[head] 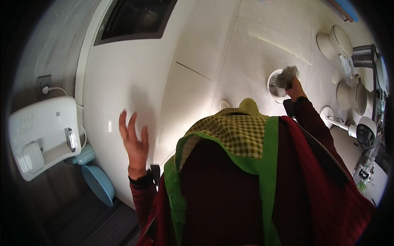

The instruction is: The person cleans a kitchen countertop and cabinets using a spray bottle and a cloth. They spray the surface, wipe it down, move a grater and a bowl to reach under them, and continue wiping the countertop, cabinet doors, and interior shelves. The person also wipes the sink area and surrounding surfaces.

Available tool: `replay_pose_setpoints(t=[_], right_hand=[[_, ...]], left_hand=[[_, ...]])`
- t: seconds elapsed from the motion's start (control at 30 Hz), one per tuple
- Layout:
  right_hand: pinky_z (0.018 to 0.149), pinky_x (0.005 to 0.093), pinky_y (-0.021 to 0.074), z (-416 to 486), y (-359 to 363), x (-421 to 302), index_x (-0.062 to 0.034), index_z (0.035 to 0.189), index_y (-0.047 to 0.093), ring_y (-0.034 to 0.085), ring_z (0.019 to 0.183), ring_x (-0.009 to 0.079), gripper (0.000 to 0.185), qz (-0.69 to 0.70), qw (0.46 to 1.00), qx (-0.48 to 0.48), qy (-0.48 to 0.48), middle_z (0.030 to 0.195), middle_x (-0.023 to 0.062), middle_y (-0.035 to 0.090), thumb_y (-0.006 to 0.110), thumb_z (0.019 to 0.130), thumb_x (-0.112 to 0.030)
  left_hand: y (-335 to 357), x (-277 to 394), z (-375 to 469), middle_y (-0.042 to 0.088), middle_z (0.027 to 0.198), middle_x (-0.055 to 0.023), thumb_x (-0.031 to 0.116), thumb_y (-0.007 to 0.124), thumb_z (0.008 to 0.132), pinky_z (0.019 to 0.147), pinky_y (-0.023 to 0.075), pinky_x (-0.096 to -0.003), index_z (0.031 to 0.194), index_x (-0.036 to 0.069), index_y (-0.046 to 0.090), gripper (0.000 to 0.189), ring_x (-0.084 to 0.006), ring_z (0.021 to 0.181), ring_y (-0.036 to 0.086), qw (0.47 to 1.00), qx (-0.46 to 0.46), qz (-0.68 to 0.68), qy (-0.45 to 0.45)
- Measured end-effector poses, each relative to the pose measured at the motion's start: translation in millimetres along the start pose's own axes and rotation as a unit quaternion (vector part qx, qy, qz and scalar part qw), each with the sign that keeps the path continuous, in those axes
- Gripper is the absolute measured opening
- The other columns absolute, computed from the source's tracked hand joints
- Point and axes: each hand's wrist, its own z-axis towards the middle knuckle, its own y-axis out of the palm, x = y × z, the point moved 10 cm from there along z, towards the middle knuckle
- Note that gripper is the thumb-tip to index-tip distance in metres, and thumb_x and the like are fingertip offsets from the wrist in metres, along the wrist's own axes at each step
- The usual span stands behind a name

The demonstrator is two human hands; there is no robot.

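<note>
My right hand (295, 89) grips a fuzzy grey clump (288, 77), possibly lint or dust, above a round white bin (269, 82) on the floor. More grey material shows inside the bin. My left hand (134, 140) is raised with its fingers apart and nothing in it, over or beside a glossy white appliance or cabinet front (114, 80). A yellow checked apron (237, 132) with green edging covers part of the view in front of my body.
A white wall-mounted device (49, 132) and a blue basin (100, 184) are at the left. White pedestal stools (340, 41) stand at the right, near a white fan (364, 130). A dark glossy panel (138, 18) lies at the top.
</note>
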Motion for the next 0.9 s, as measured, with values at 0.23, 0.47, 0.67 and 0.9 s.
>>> replay_pose_setpoints(t=[0.23,0.47,0.67,0.9], right_hand=[[0.095,0.0392,0.0507,62,156,-77,-0.0066,0.135,0.048,0.060,0.110,0.0196,0.045,0.424,0.885,-0.170,0.095,0.125,0.0056,0.060,0.051,0.100,-0.034],[0.093,0.0374,0.0482,106,279,-147,-0.0046,0.143,0.036,0.054,0.117,0.0277,0.062,0.329,0.933,-0.129,0.072,0.132,0.0167,0.052,0.063,0.091,-0.026],[0.102,0.0460,0.0422,113,293,-224,-0.0091,0.140,0.038,0.045,0.117,0.0467,0.068,0.210,0.941,-0.071,-0.256,0.133,0.0255,0.036,0.072,0.081,-0.014],[0.093,0.0480,0.0419,249,241,-248,-0.0152,0.125,0.053,0.046,0.110,0.0416,0.064,0.240,0.902,0.142,-0.329,0.126,0.0215,0.042,0.078,0.066,-0.009]], left_hand=[[69,65,207,0.030,0.152,-0.0205,0.018,0.062,0.094,0.110,0.0347,-0.0432,0.141,0.007,0.044,0.051,-0.0393,0.137,0.036,0.971,-0.059,-0.111,0.205],[164,91,324,0.022,0.154,-0.0264,0.032,0.062,0.094,0.116,0.0226,-0.0442,0.149,0.004,0.028,0.070,-0.0399,0.143,0.023,0.963,-0.131,0.006,0.237],[170,96,328,0.018,0.153,-0.0306,0.021,0.056,0.094,0.115,0.0173,-0.0493,0.149,-0.005,0.023,0.069,-0.0436,0.142,0.020,0.965,-0.168,0.011,0.202],[169,88,332,0.010,0.157,-0.0271,0.047,0.043,0.099,0.117,0.0112,-0.0488,0.151,-0.004,0.015,0.079,-0.0408,0.146,0.012,0.975,-0.206,-0.005,0.083]])
